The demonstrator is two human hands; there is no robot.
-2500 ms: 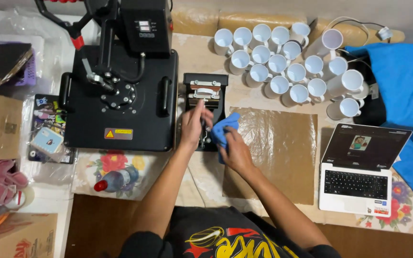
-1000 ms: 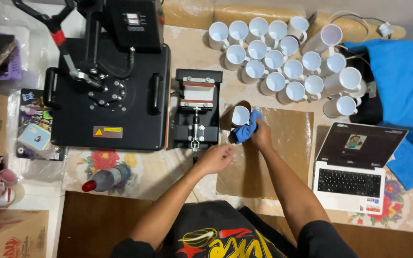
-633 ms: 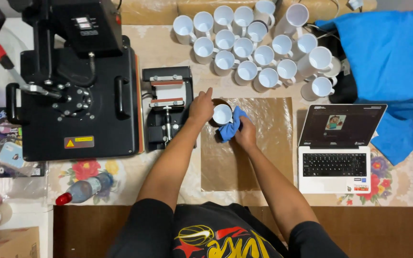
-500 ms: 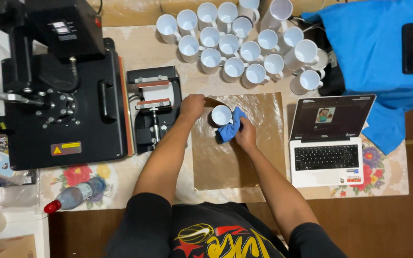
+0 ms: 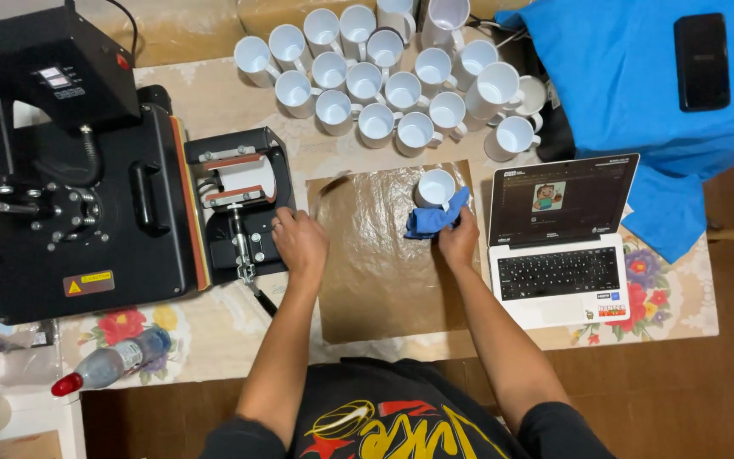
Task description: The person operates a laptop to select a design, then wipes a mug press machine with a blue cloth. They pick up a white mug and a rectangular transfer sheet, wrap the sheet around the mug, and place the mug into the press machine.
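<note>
From the head view, the right hand (image 5: 458,240) grips a blue cloth (image 5: 431,220) pressed against a white mug (image 5: 435,188) standing on the brown sheet (image 5: 375,263). The left hand (image 5: 300,242), loosely curled and holding nothing, rests at the mug press (image 5: 239,204) edge on the tabletop (image 5: 239,331).

Right hand (image 5: 459,240): fingers buried in the blue cloth (image 5: 432,220), so grip on the white mug (image 5: 435,188) can't be judged. Left hand (image 5: 300,242): fingertips hidden at the edge of the small mug press (image 5: 239,208), contact unclear. Big heat press (image 5: 70,170) cut off at left & top edge. Top mugs (image 5: 401,13) cropped by frame. Laptop (image 5: 564,238) screen pic too small to read. Spray bottle (image 5: 112,361) label blurred. Person's torso cut at bottom.
</note>
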